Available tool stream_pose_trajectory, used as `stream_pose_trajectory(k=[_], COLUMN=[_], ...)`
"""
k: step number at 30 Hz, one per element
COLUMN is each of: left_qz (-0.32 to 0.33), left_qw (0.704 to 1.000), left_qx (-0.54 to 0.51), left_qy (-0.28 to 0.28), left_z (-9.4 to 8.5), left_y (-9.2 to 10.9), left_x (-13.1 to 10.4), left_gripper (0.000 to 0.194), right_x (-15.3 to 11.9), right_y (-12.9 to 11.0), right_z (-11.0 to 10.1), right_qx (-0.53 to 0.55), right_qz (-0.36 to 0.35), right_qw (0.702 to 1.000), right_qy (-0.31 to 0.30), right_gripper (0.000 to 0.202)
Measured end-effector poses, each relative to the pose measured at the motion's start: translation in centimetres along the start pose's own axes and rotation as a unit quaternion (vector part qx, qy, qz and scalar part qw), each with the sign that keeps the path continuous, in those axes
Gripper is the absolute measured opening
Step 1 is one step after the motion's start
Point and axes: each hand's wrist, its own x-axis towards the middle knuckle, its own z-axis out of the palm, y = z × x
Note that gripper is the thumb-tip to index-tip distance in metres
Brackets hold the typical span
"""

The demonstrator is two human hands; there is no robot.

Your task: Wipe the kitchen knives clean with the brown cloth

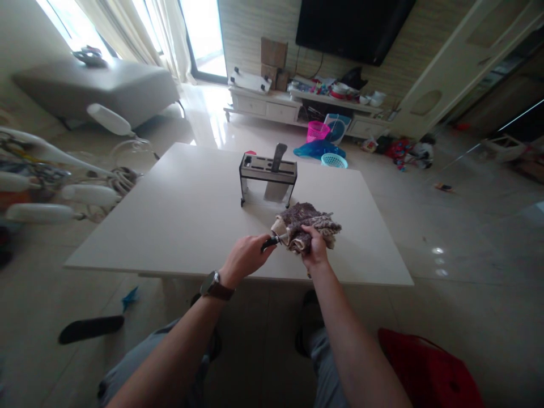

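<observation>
nearest the lens: both bare forearms (pixel 361 328), coming in from 5 and 7 o'clock. clock centred on the knife rack, 12 = away from wearer.

white table (pixel 170 226) under the work. low white cabinet (pixel 280 110) at 1, baskets on the floor in front of it, tv (pixel 352 28) above.

rack (pixel 246 160): dark-framed top, stands upright around mid-table. second knife (pixel 278 157) sits in it, handle up, wide blade showing below.

cloth (pixel 304 212): bunched, shaggy brown with cream underside, between 4 and 5 from the rack, near it, above the table. can't tell if it touches the top.

left hand (pixel 247 258): just past 6, fingers curled tight round a black handle. right hand (pixel 315 249): at 5, thumb pressed on top of the cloth, other fingers mostly hidden underneath, folds pinched between.

knife (pixel 270 242): handle at 6, blade pointing toward 3 into the folds, mostly covered.

watch (pixel 210 282) on the left wrist, brown strap.
</observation>
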Motion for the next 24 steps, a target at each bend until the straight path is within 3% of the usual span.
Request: stream_pose_trajectory(k=[8, 16, 24], left_qz=[-0.023, 0.017, 0.027], left_qw=[0.999, 1.000, 0.999], left_qx=[-0.023, 0.013, 0.017], left_qy=[0.029, 0.015, 0.040], left_z=[0.3, 0.3, 0.5], left_y=[0.2, 0.2, 0.0], left_x=[0.1, 0.0, 0.0], left_gripper=[0.022, 0.015, 0.013], right_x=[-2.0, -2.3, -2.3], right_y=[1.6, 2.2, 2.3], right_z=[1.3, 1.1, 1.1], right_qx=[-0.060, -0.084, -0.092], right_qz=[0.008, -0.019, -0.035], right_qw=[0.996, 0.995, 0.994], right_qy=[-0.066, -0.054, -0.052], right_gripper=[0.026, 0.029, 0.037])
